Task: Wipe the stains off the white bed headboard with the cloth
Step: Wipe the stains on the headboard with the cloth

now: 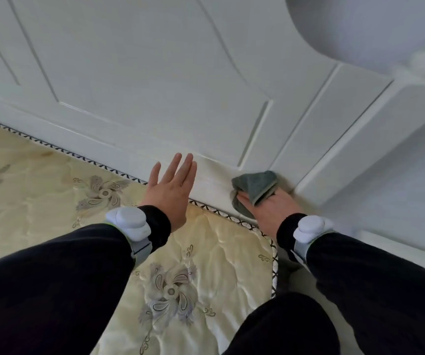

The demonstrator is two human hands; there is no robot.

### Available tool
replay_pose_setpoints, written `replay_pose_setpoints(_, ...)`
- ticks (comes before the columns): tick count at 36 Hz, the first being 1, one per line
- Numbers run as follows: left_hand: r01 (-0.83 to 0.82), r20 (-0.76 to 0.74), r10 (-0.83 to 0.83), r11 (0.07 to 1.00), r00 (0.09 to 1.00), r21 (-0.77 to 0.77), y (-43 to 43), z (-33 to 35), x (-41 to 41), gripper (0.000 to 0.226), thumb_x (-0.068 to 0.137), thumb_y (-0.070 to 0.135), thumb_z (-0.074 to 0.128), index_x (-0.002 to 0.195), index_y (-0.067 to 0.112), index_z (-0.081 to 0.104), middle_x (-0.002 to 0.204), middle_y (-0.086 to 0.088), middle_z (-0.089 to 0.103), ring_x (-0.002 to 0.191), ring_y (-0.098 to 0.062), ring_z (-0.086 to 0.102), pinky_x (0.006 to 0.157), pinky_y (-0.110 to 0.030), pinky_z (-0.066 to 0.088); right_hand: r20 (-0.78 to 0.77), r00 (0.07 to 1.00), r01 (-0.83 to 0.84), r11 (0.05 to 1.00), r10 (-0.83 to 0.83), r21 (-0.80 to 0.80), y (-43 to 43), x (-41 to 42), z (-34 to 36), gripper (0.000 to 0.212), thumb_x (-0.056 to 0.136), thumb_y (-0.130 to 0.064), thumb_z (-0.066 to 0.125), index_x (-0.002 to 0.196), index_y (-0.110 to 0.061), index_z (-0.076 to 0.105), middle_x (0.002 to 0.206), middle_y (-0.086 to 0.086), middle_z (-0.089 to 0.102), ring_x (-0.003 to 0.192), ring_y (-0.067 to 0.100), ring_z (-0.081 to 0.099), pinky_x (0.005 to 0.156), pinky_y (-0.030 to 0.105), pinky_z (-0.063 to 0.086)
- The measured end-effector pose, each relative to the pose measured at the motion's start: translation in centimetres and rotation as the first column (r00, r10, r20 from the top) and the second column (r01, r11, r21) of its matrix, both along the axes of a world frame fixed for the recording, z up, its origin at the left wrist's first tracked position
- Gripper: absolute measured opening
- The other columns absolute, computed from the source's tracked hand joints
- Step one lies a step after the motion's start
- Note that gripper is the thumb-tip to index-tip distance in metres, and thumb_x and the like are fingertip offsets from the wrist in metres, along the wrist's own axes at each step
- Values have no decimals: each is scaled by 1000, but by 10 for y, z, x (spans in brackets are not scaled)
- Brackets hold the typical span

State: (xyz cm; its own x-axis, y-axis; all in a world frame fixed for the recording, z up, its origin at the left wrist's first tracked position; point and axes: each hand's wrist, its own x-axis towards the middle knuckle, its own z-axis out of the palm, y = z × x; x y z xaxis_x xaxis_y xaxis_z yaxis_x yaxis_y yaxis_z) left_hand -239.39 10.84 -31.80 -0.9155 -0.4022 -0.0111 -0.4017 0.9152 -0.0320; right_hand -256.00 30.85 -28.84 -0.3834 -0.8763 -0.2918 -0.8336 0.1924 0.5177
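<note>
Right hand (270,210) grips grey-green cloth (256,185) against white headboard (155,73) base, 3 o'clock of left hand (170,192), flat and empty, over quilted mattress (52,201) edge.

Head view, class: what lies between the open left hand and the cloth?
Only bare headboard, faintly yellowed there; nothing else separates left hand and cloth. Head view.

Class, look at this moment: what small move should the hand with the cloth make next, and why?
Probably slide the right hand and its grey-green cloth leftward along the bottom rail of the white headboard: a faint yellowish smear seems to lie there, between the cloth and the open left hand.
</note>
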Motion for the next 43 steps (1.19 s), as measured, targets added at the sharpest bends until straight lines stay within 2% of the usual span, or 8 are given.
replay_pose_setpoints(8, 156, 21, -156, 988, 988, -5, 33, 26, -7, 97, 82, 5, 37, 154, 15, -27, 159, 1, -40, 145, -21, -38, 122, -54, -11, -91, 989, 120, 991, -114, 56, 53, -4, 39, 69, 94, -17, 35, 158, -19, 11, 131, 12, 61, 124, 35, 50, 117, 50, 11)
replay_pose_setpoints(12, 94, -67, -96, 995, 993, -32, 26, 37, -12, 95, 85, 10, 37, 154, 12, -27, 158, -1, -41, 147, -21, -35, 123, -52, -9, -220, 972, 34, 977, -81, -211, 57, -18, 83, 79, 82, -15, 51, 155, -25, 23, 99, 19, 72, 77, 34, 69, 98, 48, 39)
replay_pose_setpoints(17, 79, -166, -84, 996, 983, -39, 13, 42, -23, 92, 85, 11, 34, 153, 10, -29, 155, -4, -46, 148, -21, -33, 124, -51, -6, -196, 981, -72, 947, 10, -314, 21, -29, 105, 77, 91, -12, 30, 158, -29, -3, 166, -5, 6, 99, 39, 62, 85, 53, 45)
replay_pose_setpoints(21, -22, -218, 14, 999, 976, -32, -1, 38, -23, 93, 83, 11, 33, 153, 8, -28, 155, -7, -46, 148, -23, -34, 124, -51, -7, -105, 986, -155, 931, 127, -331, -38, -21, 92, 64, 94, -21, -2, 154, -34, -18, 163, 4, 24, 110, 39, 59, 98, 55, 39)
replay_pose_setpoints(25, -75, -180, 66, 996, 982, -41, -14, 29, -13, 93, 82, 13, 32, 152, 7, -30, 157, -8, -44, 149, -23, -32, 123, -52, -9, -145, 974, -216, 917, 176, -336, -99, 4, 80, 68, 91, -22, 23, 158, -33, 17, 133, 6, 62, 91, 27, 67, 88, 40, 47)
replay_pose_setpoints(31, -122, -39, 121, 992, 992, -17, -33, 10, 1, 90, 84, 14, 29, 151, 10, -31, 159, -6, -39, 147, -21, -35, 123, -51, -10, -64, 982, -188, 961, 179, -204, -140, 32, 16, 71, 91, -17, 42, 158, -21, 18, 151, 12, 44, 138, 30, 42, 119, 49, 19)
replay_pose_setpoints(39, -91, 54, 89, 995, 995, 27, -19, -6, 3, 92, 85, 12, 32, 153, 12, -30, 158, -3, -41, 149, -20, -32, 124, -50, -6, -22, 997, -75, 991, 73, -113, -105, 31, 4, 60, 84, -46, 60, 143, -36, 49, 120, -1, 69, 108, 19, 66, 95, 33, 48)
replay_pose_setpoints(43, -23, 16, 23, 999, 1000, 36, -3, 3, -2, 91, 87, 14, 34, 153, 13, -29, 159, -1, -40, 149, -18, -32, 124, -50, -6, 56, 998, -26, 995, 31, -95, -50, 17, -12, 48, 99, -29, 26, 145, -27, 38, 148, 5, 44, 130, 31, 46, 112, 42, 28)
